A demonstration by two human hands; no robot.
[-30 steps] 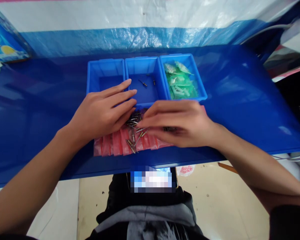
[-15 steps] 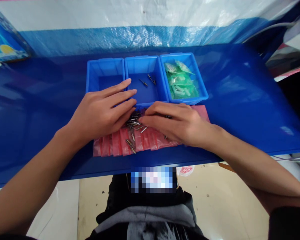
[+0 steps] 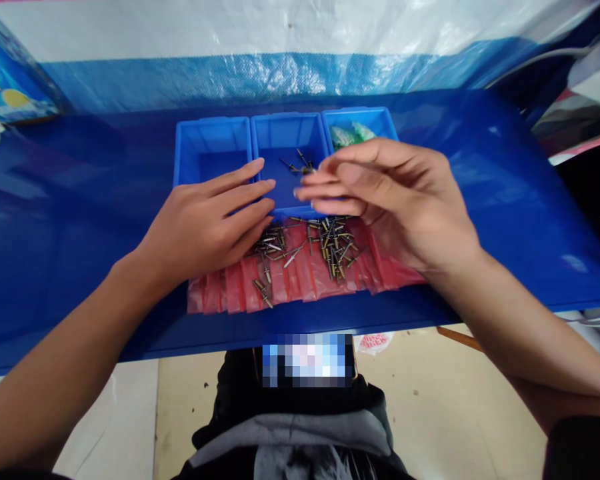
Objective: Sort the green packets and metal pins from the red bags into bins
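My left hand [image 3: 205, 223] lies flat, fingers stretched, across the front edge of the left blue bin [image 3: 213, 123] and the middle blue bin [image 3: 285, 200]. Its lower edge partly covers a small heap of pop rivets [image 3: 275, 241]. Above the front right of the middle bin is my right hand [image 3: 405, 200], palm turned inward, fingers extended and thumb apart from the fingertips; I see nothing clearly held. A few rivets [image 3: 287, 164] lie in that bin, one close to the fingertips. A second loose pile of rivets [image 3: 336, 247] rests on overlapping red plastic bags [image 3: 290, 287].
The right blue bin [image 3: 387, 120] holds green bags [image 3: 347, 137], partly hidden behind my right hand. Striped plastic sheeting [image 3: 280, 73] hangs behind the blue table [image 3: 490, 200]. A blurred-out phone [image 3: 307, 360] rests on my lap below the table edge.
My right hand has lifted from the rivets on the red bags and moved up over the middle bin, turning palm inward and uncovering the right pile. My left hand stays in place.
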